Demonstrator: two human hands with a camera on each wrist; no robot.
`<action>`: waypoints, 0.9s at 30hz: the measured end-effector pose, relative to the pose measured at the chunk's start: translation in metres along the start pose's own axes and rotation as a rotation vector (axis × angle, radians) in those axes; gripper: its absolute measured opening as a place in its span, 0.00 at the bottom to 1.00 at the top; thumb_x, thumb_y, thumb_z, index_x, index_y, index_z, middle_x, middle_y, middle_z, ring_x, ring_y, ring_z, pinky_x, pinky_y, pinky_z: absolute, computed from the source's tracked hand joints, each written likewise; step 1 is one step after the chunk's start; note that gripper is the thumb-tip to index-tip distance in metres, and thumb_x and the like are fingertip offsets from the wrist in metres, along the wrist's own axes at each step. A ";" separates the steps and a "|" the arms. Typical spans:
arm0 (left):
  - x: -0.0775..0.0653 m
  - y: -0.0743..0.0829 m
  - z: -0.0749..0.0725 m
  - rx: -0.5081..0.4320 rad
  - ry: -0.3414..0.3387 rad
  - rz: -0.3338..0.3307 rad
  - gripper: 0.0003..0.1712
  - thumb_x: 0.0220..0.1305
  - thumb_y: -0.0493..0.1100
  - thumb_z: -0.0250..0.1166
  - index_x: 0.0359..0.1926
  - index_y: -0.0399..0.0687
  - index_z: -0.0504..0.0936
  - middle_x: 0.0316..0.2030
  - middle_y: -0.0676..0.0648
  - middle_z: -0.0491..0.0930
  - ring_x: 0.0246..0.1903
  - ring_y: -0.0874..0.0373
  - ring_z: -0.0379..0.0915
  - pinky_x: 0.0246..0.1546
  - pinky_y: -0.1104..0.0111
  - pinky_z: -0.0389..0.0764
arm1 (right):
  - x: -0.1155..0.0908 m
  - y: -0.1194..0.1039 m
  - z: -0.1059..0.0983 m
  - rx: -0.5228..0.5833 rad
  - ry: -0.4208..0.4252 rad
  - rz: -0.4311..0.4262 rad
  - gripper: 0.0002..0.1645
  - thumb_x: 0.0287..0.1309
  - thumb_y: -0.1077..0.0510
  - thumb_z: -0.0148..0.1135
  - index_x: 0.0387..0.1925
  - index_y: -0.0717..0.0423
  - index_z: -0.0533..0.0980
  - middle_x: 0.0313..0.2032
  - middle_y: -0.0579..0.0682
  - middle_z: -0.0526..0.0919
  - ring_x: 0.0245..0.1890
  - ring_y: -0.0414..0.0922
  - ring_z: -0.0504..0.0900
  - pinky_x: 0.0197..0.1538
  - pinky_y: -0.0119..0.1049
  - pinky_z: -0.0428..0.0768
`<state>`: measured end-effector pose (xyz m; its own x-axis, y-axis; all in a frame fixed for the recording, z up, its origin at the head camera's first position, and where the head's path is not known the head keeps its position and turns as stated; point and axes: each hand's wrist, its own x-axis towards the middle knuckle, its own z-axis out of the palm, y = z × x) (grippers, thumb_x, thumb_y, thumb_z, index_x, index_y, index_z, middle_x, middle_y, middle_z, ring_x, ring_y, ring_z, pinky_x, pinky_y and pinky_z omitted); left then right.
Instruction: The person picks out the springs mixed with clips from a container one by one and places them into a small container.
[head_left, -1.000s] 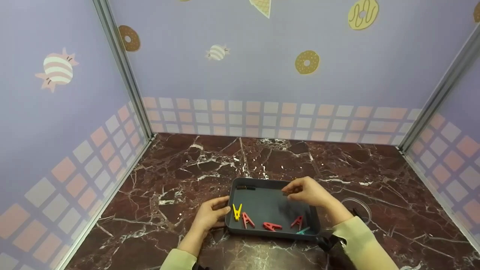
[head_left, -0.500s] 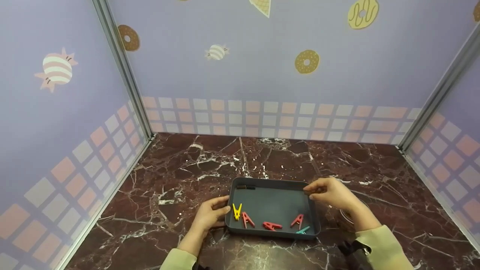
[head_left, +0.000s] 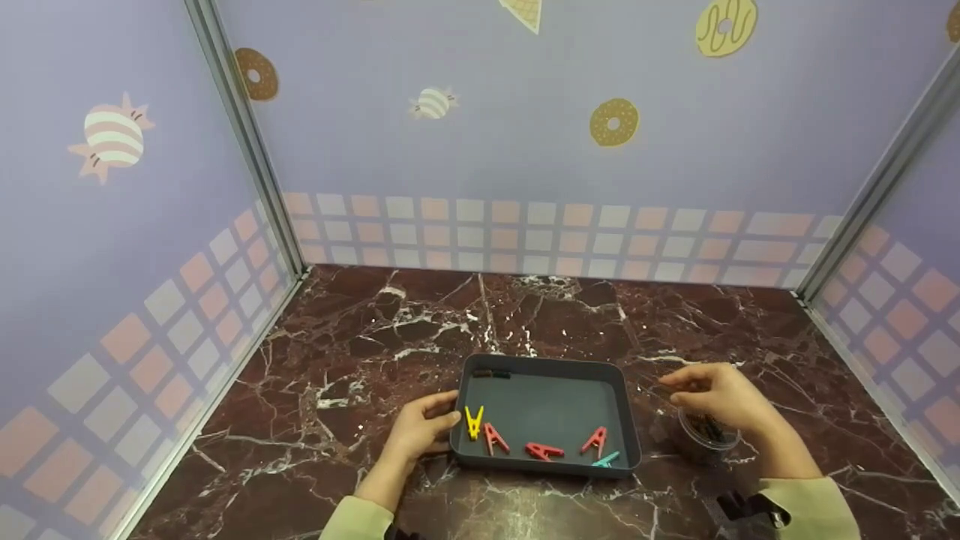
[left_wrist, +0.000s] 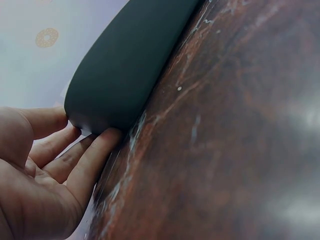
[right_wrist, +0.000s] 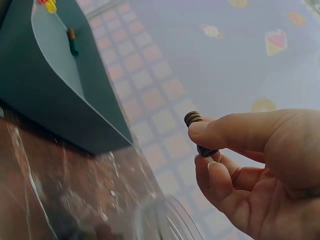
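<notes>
My right hand (head_left: 716,390) pinches a small dark ribbed piece (right_wrist: 193,118) with brownish bands and a black end between thumb and fingers, in the right wrist view. It hovers above a clear round jar (head_left: 705,441) with dark bits inside, right of the tray. The fingertips of my left hand (head_left: 421,427) touch the outer left wall of the grey tray (head_left: 547,469). Inside lie a yellow clip (head_left: 474,424), red clips (head_left: 544,451) and a teal clip (head_left: 606,460). Small dark brown and black pieces (head_left: 492,373) lie in its far left corner.
The tray stands on a dark red marbled table (head_left: 360,337). Patterned lilac panels (head_left: 465,150) enclose the back and both sides, with metal posts (head_left: 251,135) at the corners.
My right hand has moved right, from above the tray out past its right rim to above the jar. The left hand and the tray have stayed put.
</notes>
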<state>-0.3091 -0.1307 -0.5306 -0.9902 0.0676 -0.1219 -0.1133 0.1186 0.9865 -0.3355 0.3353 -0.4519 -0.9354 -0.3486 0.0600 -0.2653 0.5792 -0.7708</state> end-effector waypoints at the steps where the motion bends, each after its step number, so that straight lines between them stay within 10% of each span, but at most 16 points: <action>1: 0.000 0.000 0.000 -0.003 0.000 -0.002 0.29 0.70 0.36 0.66 0.70 0.33 0.73 0.66 0.25 0.73 0.48 0.42 0.87 0.38 0.54 0.92 | -0.003 0.002 -0.003 0.013 -0.001 0.012 0.21 0.61 0.62 0.70 0.54 0.67 0.83 0.44 0.63 0.87 0.30 0.33 0.82 0.33 0.29 0.83; 27: -0.002 0.002 -0.001 0.004 -0.005 0.021 0.29 0.69 0.36 0.67 0.69 0.32 0.74 0.64 0.25 0.74 0.48 0.41 0.87 0.38 0.56 0.92 | -0.027 0.025 -0.022 -0.157 0.009 0.103 0.14 0.64 0.59 0.69 0.49 0.61 0.86 0.43 0.58 0.90 0.33 0.31 0.83 0.33 0.28 0.80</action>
<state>-0.3073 -0.1312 -0.5284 -0.9920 0.0750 -0.1018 -0.0922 0.1215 0.9883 -0.3217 0.3758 -0.4587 -0.9613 -0.2754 -0.0078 -0.2008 0.7197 -0.6646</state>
